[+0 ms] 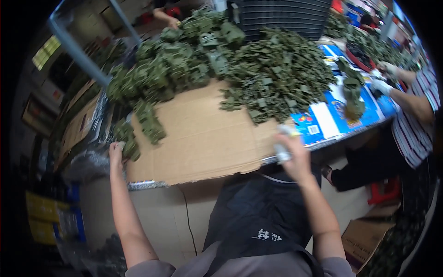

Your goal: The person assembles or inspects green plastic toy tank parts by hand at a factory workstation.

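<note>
My left hand (116,150) is at the left edge of the table, its fingers closed at the near end of a dark green fabric strap piece (128,138). A second green strap piece (150,122) lies just right of it on a flat brown cardboard sheet (198,138). Over the sheet's right front corner is my right hand (295,157), smeared by motion. Whitish patches show at its thumb and fingers; whether these are finger coverings or a held thing cannot be made out. Beyond the sheet lies a big heap of small green pieces (281,74).
Bundled green straps (170,64) line the far left. A black ribbed basket (281,18) stands behind the heap. Blue printed sheeting (323,120) covers the right side, where a co-worker's gloved hands (385,83) work. A cardboard box (369,240) sits on the floor; a cable (188,217) hangs below the table.
</note>
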A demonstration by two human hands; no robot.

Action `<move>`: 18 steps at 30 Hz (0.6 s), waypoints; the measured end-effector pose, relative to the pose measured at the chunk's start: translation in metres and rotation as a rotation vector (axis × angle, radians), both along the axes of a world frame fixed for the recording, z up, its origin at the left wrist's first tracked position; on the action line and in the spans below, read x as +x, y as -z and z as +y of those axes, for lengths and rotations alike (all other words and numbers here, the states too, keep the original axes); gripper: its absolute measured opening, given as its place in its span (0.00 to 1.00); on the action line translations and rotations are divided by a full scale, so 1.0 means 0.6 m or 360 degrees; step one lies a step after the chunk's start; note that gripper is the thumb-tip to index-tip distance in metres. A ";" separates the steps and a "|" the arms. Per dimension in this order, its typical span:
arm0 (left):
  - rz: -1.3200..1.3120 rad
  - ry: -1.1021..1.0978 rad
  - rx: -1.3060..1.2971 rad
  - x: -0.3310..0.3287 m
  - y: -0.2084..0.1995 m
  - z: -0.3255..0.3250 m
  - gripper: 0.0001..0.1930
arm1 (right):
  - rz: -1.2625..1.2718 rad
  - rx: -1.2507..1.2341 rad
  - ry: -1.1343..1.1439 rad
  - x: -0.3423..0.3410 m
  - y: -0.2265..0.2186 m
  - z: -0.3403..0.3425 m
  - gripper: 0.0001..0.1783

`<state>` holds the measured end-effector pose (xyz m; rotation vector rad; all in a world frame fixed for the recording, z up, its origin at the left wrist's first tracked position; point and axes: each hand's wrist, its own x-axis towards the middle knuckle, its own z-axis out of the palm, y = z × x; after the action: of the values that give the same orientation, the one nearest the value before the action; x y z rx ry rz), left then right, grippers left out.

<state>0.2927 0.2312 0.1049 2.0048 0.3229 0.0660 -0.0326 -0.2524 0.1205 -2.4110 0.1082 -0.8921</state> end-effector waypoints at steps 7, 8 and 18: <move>-0.1273 -0.0087 -0.0058 -0.127 0.013 -0.089 0.25 | -0.0045 0.0441 -0.0806 0.057 0.008 0.183 0.29; -0.1224 -0.0027 -0.0133 -0.189 -0.012 -0.116 0.27 | -0.0052 0.0528 -0.0867 0.058 -0.009 0.208 0.38; -0.0810 0.0907 -0.0630 -0.421 -0.018 -0.382 0.52 | -0.0096 0.0611 -0.0589 0.034 -0.029 0.187 0.57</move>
<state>0.0400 0.0021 0.1158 1.5524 -0.5243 0.1362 -0.0122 -0.1400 0.1379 -1.9598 -0.1707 -0.6976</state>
